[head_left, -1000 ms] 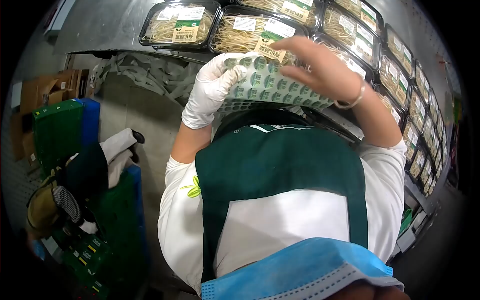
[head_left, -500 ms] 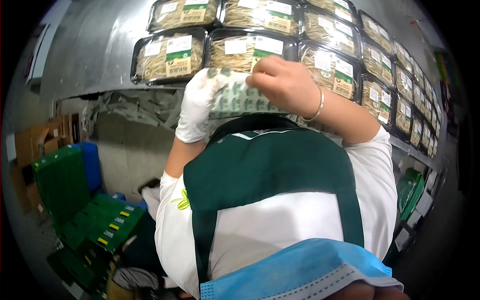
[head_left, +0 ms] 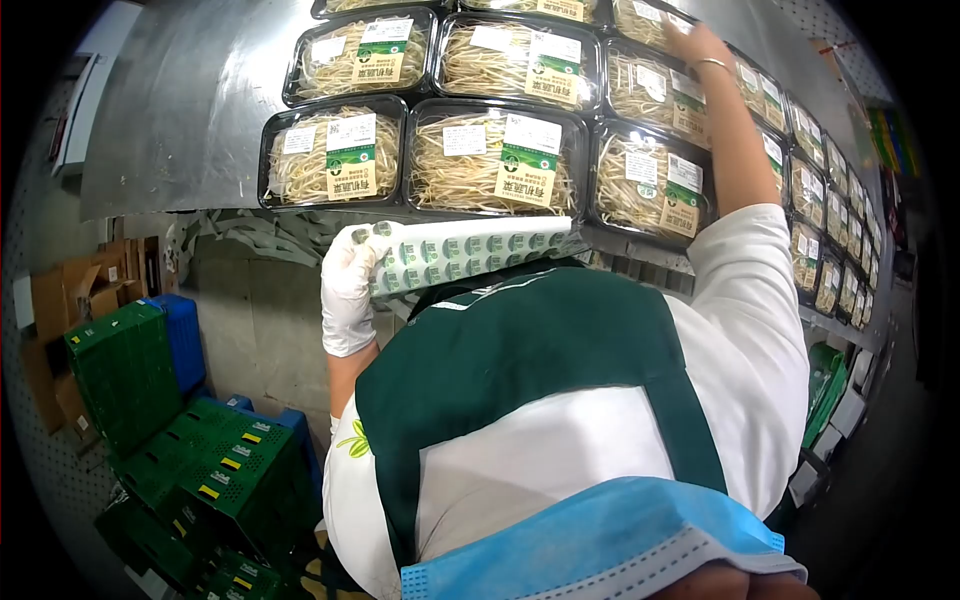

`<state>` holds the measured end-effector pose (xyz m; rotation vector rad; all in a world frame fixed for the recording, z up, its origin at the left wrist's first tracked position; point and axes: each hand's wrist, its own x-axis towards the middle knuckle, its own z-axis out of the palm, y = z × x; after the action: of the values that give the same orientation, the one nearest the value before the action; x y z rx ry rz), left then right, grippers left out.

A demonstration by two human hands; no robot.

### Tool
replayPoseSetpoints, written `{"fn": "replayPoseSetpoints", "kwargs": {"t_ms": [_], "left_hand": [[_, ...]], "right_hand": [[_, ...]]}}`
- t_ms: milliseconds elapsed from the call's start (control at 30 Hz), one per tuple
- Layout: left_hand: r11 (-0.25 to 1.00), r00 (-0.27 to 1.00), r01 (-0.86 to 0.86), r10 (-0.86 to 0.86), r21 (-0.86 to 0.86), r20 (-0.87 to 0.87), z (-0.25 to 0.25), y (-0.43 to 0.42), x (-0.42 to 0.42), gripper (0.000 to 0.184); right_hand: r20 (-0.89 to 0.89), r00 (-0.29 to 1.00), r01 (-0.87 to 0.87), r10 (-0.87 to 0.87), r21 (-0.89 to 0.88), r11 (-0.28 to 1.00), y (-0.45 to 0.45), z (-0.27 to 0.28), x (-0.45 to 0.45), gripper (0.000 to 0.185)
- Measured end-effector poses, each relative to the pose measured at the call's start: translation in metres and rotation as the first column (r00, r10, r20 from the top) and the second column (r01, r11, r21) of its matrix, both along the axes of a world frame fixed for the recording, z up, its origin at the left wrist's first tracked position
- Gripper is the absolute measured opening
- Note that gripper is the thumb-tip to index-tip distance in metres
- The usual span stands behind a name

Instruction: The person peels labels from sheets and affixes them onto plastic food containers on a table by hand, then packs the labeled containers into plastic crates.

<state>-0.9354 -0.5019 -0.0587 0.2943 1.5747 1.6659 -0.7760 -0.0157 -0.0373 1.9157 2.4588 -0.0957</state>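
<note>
Right hand [head_left: 695, 45] advanced; sticker sheet [head_left: 475, 252] extends rightward from left grip [head_left: 350, 285] (gloved).

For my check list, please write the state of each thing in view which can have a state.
Trays: filled, covered, labelled
Sticker sheet: held, stickers on it
Left hand: gloved, gripping sheet
Right hand: bare, reaching to a tray
Crates: stacked
Apron: worn
Mask: worn
</note>
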Motion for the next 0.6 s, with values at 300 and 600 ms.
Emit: {"fn": "replayPoseSetpoints", "kwargs": {"t_ms": [300, 600], "left_hand": [[0.998, 0.999, -0.041, 0.04, 0.054, 0.017, -0.002, -0.009, -0.005, 0.013], [0.992, 0.994, -0.104, 0.101, 0.072, 0.042, -0.015, -0.051, -0.016, 0.012]], "right_hand": [[-0.825, 0.542, -0.412, 0.161, -0.093, 0.906, -0.045, -0.019, -0.115, 0.031], [0.097, 0.946, -0.32, 0.308, 0.14, 0.937, -0.063, 0.002, -0.137, 0.052]]}}
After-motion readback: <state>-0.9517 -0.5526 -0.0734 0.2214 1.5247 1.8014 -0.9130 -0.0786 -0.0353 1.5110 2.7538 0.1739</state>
